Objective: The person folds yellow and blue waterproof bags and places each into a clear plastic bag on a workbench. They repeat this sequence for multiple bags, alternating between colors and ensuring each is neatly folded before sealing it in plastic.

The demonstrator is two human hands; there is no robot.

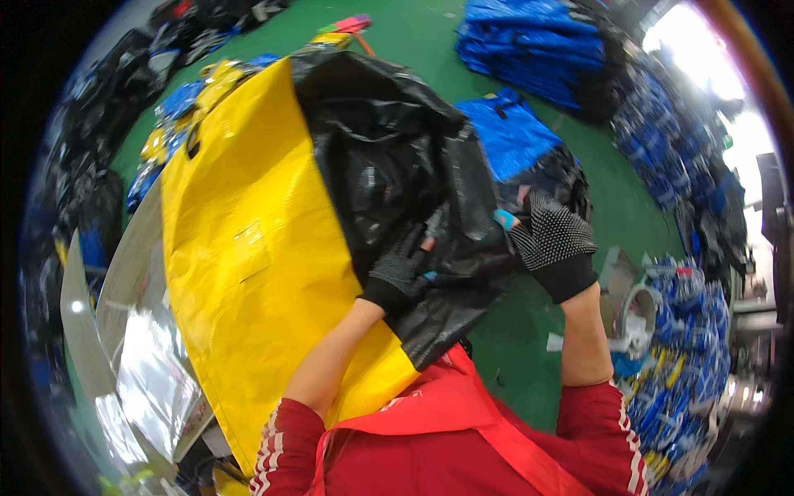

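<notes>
A large glossy bag of yellow and black coated fabric (248,198) spreads in front of me, its yellow part on the left and its creased black part on the right. My left hand (395,271), in a dark dotted work glove with bare or blue-wrapped fingertips, lies on the black part with fingers stretched out. At the black part's right edge is my right hand (552,241), gloved the same way. Its fingers are bent in and seem to pinch that edge; its thumb has a blue wrap. Just beyond it lies a blue and black bag (513,140).
Blue folded bags (529,45) are piled at the far right on the green floor (413,25). Bundles of blue pieces (678,347) line the right side. Pale curved sheets (124,281) and clear plastic (157,380) stand at left. Dark bags (99,182) heap behind them.
</notes>
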